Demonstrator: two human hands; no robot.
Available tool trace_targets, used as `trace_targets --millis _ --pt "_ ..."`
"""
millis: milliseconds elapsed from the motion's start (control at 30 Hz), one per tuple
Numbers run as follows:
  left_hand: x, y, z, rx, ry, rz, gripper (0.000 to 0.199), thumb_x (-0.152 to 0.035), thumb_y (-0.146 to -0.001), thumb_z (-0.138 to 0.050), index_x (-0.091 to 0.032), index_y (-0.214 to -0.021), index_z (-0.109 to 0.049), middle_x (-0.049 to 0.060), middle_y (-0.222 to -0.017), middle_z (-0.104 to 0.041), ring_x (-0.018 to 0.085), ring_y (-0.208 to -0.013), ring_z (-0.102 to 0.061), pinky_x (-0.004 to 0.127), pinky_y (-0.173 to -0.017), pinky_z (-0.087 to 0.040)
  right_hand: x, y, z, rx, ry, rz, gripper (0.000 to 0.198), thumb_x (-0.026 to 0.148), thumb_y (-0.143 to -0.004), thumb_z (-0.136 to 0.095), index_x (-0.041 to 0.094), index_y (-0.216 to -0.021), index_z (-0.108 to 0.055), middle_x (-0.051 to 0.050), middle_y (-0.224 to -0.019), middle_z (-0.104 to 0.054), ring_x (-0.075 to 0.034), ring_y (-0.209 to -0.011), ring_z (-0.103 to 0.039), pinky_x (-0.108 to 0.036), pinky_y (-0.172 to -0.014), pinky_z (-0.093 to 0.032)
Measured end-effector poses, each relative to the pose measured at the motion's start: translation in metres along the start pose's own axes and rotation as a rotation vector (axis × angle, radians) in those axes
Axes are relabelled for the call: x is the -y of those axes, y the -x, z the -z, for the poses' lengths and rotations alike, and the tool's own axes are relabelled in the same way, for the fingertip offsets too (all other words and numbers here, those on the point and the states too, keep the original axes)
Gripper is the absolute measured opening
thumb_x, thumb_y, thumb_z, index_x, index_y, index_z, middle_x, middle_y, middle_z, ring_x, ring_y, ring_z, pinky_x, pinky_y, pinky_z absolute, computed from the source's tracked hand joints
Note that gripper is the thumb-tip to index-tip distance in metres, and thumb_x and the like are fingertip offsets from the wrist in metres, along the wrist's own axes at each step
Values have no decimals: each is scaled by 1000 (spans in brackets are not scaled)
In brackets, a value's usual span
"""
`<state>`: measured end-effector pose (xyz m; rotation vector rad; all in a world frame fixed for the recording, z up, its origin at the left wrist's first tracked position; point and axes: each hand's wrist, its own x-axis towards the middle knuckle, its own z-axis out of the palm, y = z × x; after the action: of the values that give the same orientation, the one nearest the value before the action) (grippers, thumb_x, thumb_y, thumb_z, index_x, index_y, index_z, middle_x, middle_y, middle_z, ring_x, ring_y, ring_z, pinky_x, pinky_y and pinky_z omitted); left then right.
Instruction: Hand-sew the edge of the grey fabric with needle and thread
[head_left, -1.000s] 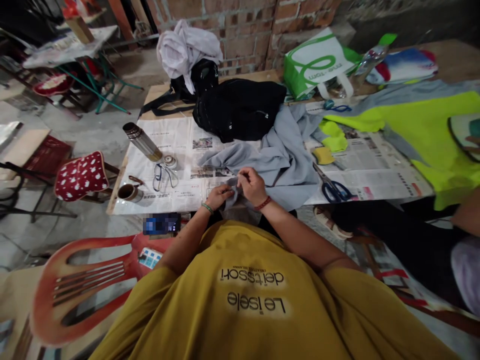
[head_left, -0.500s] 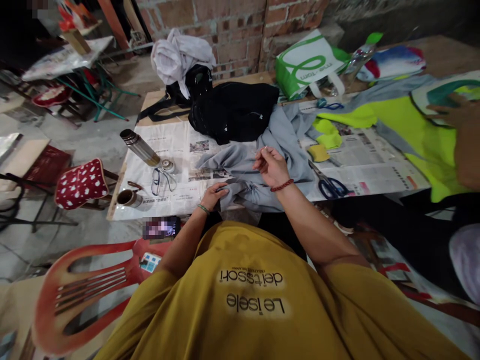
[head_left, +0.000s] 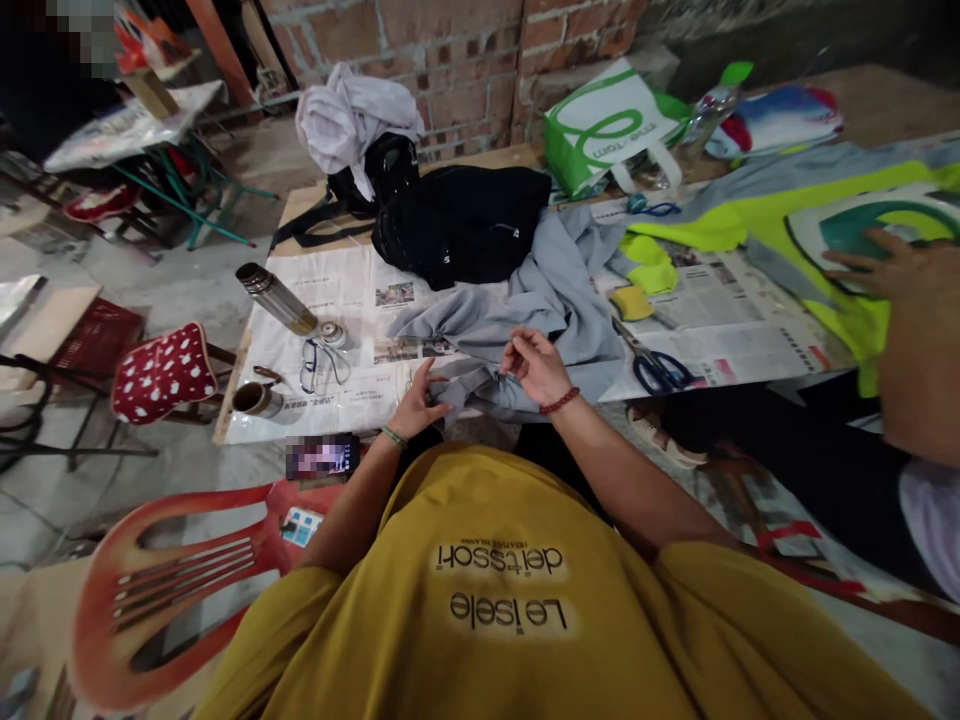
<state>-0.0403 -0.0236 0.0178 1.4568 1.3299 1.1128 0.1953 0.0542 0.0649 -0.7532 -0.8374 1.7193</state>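
Grey cloth [head_left: 577, 270] lies rumpled along the table, its near folds at the edge in front of me. My left hand [head_left: 417, 405] is at the left end of those folds, thumb and fingers spread apart and holding nothing. Over the near folds, my right hand [head_left: 536, 368] is closed with its fingertips pinched together. Whatever is in that pinch is too small to make out. Blue-handled scissors [head_left: 660, 368] and a yellow sponge-like block [head_left: 632, 302] lie to the right of my right hand.
A thermos [head_left: 276, 298], glasses [head_left: 324, 365] and a mug [head_left: 257, 399] stand left on newspaper. A black bag [head_left: 465, 225] and a green-white bag [head_left: 607, 125] are behind the cloth. At right, a co-worker's hand [head_left: 870, 265] holds an iron [head_left: 817, 225] on yellow-grey fabric.
My left hand has let go of the cloth edge and its fingers have spread. My right hand has come down toward the near folds, still pinched. The co-worker's iron has moved left.
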Motion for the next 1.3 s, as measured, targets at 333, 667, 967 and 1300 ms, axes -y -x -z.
trace_targets --millis 333,667,967,1300 --pt "-12 50 -11 -533 -269 -66 19 -36 -82 -63 -18 -87 -67 4 -82 -60 14 -72 -55 28 -69 -47 -46 18 26 -63 221 -40 37 45 -68 -73 18 -86 -55 5 -65 -60 -8 -45 -54 -22 -46 -45" --pt "-38 58 -37 -343 -487 -269 19 -35 -83 -65 -18 -75 -69 4 -74 -60 13 -67 -57 25 -64 -48 -55 10 34 -63 192 -47 39 46 -66 -73 18 -87 -55 5 -65 -60 -8 -45 -54 -22 -45 -44" --pt "-21 40 -47 -329 -352 69 11 -28 -72 -71 -18 -67 -70 2 -68 -57 14 -64 -53 28 -66 -46 -57 10 35 -50 182 -59 39 46 -66 -73 17 -86 -55 5 -65 -60 -7 -44 -53 -21 -45 -42" --pt "-27 14 -32 -359 -274 -92 6 -23 -71 -70 -18 -71 -67 10 -113 -60 25 -108 -57 39 -94 -47 -58 12 36 -36 199 -48 37 44 -67 -71 17 -86 -55 5 -64 -60 -7 -43 -53 -21 -46 -41"
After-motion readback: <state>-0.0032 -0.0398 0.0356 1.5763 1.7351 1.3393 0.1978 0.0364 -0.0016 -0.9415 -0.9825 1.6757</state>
